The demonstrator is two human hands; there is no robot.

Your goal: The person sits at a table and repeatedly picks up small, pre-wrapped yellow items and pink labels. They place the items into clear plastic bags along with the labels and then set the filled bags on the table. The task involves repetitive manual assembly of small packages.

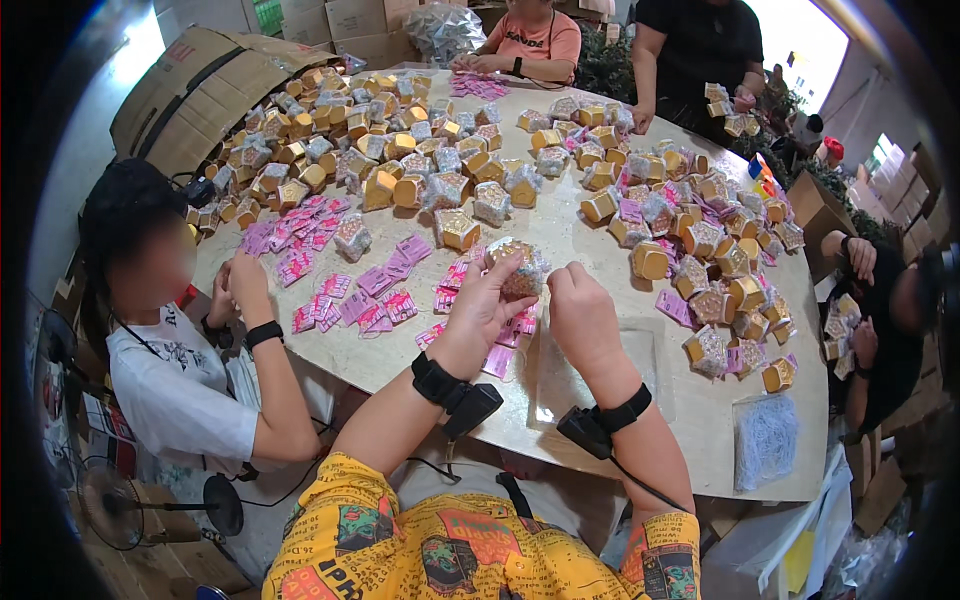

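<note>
My left hand (482, 305) is closed around a gold, many-sided ornament (520, 270) with a glittery silvery face, held above the table. Just to its right is my right hand (585, 315), its fingertips pinched together close to the ornament; anything between them is too small to make out. Under and beside my left hand lie pink and purple paper tags (385, 290) in loose groups. A gold ornament (457, 230) rests on the table a little beyond my hands.
A large ornament pile (400, 150) covers the far left; tagged ornaments (720, 250) spread along the right. A clear plastic sheet (600, 385) and a bag of pale strings (766, 440) lie nearer. Co-workers surround the table (480, 425); one sits left (180, 370). A fan (110, 505) stands lower left.
</note>
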